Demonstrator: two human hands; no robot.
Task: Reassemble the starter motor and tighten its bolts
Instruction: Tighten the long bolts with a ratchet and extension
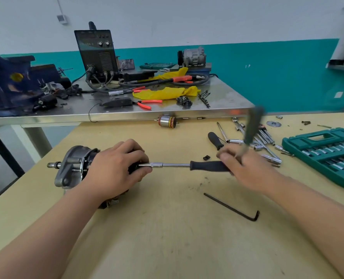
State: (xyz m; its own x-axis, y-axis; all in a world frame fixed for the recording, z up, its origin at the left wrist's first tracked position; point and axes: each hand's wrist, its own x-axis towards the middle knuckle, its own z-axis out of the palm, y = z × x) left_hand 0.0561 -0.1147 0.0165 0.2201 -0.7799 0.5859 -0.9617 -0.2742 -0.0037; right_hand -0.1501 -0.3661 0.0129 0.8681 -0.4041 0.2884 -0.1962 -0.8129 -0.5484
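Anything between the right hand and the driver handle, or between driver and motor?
Nothing visible. The driver has its socket end against the starter motor, partly hidden by the left hand gripping the motor. The right hand is at the handle's end, but it holds a blurred second tool pointing upward.

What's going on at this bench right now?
A person's left hand grips a grey metal starter motor lying on the yellowish wooden table. A black-handled socket driver is seated against the motor's end. The blurred right hand, at the driver's handle, holds a second dark-handled tool upright.
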